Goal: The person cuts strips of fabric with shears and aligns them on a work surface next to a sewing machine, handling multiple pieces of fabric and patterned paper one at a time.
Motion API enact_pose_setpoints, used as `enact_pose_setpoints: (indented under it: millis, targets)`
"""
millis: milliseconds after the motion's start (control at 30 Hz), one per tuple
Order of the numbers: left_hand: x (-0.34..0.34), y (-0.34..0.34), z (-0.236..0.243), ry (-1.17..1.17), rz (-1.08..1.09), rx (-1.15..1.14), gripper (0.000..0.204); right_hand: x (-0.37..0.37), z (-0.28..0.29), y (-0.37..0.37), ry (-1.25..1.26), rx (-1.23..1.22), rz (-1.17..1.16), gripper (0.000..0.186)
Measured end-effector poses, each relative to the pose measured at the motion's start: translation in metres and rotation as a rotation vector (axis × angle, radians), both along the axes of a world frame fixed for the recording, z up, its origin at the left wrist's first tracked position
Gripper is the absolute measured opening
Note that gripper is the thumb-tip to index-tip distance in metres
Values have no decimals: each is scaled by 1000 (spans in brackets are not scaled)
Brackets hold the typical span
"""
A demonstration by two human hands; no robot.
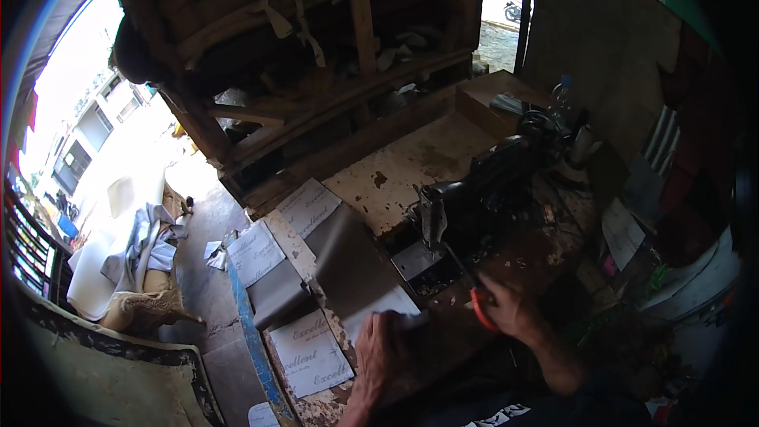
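Observation:
My right hand (514, 308) grips a pair of scissors by the orange handle (481, 310). Their dark blades point up and left, close to the head of a black sewing machine (482, 170). My left hand (378, 352) is at the near side of the table with its fingers curled on a grey sheet (413, 320); its grip is partly in shadow. Just beyond it lies a larger grey piece (348, 265) with a pale backing. Several cut pieces with printed white backing, one of them a flat panel (312, 354), lie left of that hand.
The worn table (411, 154) has a blue left edge (253, 332). A wooden rack (360, 16) with scraps stands behind it. A plastic bottle (562, 95) is at the machine's far end. On the left, pale cloth (138, 249) covers a carved furniture piece (146, 310).

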State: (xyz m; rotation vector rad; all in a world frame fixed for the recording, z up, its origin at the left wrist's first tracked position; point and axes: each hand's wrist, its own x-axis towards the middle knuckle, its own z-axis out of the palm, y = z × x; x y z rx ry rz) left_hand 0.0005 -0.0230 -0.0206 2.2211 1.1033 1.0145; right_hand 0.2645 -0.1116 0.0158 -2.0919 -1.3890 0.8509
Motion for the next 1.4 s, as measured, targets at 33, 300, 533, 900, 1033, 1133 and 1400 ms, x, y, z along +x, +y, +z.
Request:
enact_pose_setpoints:
  millis: [33, 300, 533, 900, 1033, 1133, 1400]
  targets:
    - [5, -12, 22, -70, -33, -91, 17, 12, -3, -8, -211, 32, -56, 72]
    - [-14, -89, 145, -315, -267, -823, 13, -14, -3, -1, 89, 366, 790, 65]
    - [-58, -35, 148, -330, 25, -483, 23, -21, -44, -16, 514, 460, 725, 23]
    - [-24, 174, -2, 378, 223, -424, 36, -57, -26, -10, 153, 327, 170, 30]
    - [-6, 175, -16, 455, 331, -344, 31, -62, -42, -11, -74, 381, 175, 30]
    - [3, 172, -19, 479, 411, -299, 29, -66, -43, -11, -125, 422, 157, 26]
    - [24, 154, -14, 571, 515, -193, 24, -68, -43, -9, -147, 479, 90, 25]
